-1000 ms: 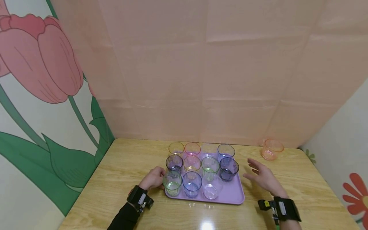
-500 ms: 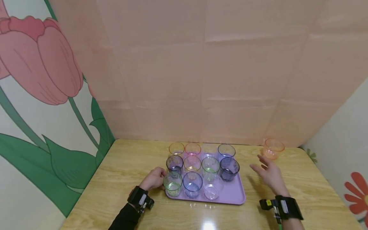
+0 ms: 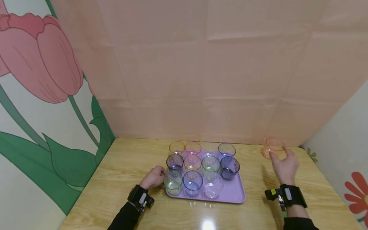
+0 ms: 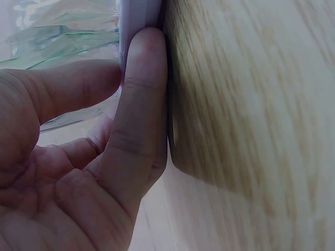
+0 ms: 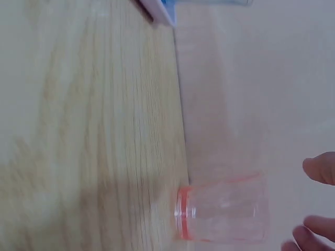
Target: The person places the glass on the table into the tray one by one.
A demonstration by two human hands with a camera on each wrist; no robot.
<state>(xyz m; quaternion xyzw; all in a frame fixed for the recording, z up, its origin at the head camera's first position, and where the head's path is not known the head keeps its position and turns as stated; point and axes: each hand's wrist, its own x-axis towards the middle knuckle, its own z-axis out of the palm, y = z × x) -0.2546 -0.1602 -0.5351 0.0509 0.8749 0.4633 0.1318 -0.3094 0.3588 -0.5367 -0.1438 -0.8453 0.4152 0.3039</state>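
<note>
In the head view a lilac tray [image 3: 235, 193] holds several tinted drinking glasses, among them a green glass [image 3: 173, 185] and a blue glass [image 3: 192, 184]. My left hand [image 3: 153, 177] is at the tray's left edge. Close up in the left wrist view, its thumb and a finger pinch the tray's edge [image 4: 140, 14]. At the far right stands an upright orange glass [image 3: 267, 152]. My right hand [image 3: 285, 164] is beside it, fingers spread near its rim. The right wrist view shows a gap between the fingertips [image 5: 320, 170] and the orange glass [image 5: 225, 212].
The wooden table [image 3: 138, 153] meets a pinkish sheet [image 3: 201, 80] along its back edge, close behind the orange glass. A dark violet glass [image 3: 229, 169] stands at the tray's right side. Painted walls rise at left and right.
My right hand has moved right and away from me, from beside the tray to the orange glass. My left hand stays on the tray's edge.
</note>
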